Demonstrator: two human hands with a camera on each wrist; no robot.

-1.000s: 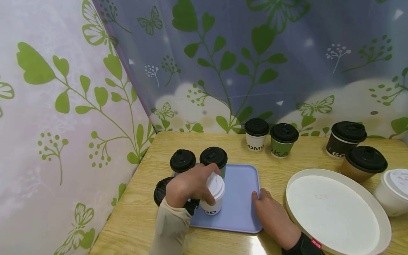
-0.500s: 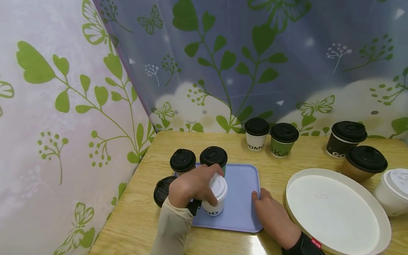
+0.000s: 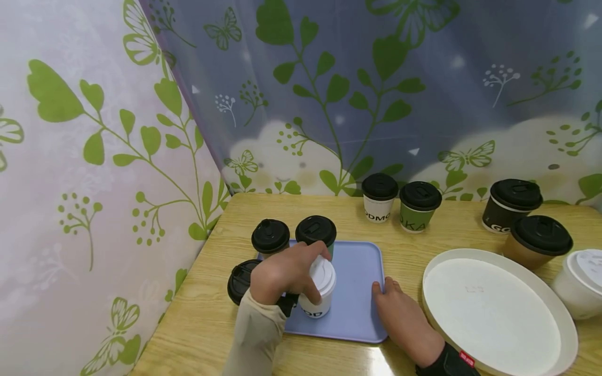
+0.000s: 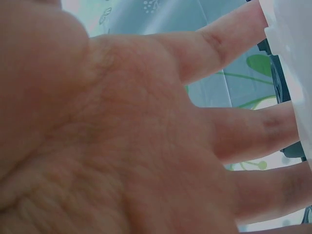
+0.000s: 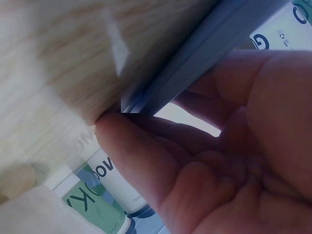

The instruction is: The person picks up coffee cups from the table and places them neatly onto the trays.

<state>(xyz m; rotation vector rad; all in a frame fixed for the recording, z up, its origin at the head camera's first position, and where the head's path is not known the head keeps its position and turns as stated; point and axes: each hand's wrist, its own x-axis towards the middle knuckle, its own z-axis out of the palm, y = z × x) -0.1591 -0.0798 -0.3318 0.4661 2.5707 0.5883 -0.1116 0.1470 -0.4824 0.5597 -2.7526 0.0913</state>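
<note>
My left hand (image 3: pixel 287 271) grips a white paper cup (image 3: pixel 316 307) with a white lid, thumb and fingers around its top. The cup stands upright on a blue-violet tray (image 3: pixel 355 287). In the left wrist view the fingers (image 4: pixel 253 131) reach to the white cup (image 4: pixel 295 63) at the right edge. My right hand (image 3: pixel 402 318) holds the tray's right rim, thumb at the inner side and fingers along the outside. The right wrist view shows the tray edge (image 5: pixel 190 63) between thumb and fingers. Behind the left hand stand a green cup (image 3: pixel 316 230) and two other black-lidded cups (image 3: pixel 270 236).
A large round white tray (image 3: pixel 498 308) lies to the right. Around it stand a white-lidded cup (image 3: pixel 583 284), a brown cup (image 3: pixel 536 243) and a black cup (image 3: pixel 505 206). Farther back are a green cup (image 3: pixel 417 209) and a white cup (image 3: pixel 378 201), near the patterned cloth (image 3: pixel 320 125).
My left hand and the white cup have shifted slightly right on the tray, then stayed put over the last half second. The right hand keeps its place at the rim.
</note>
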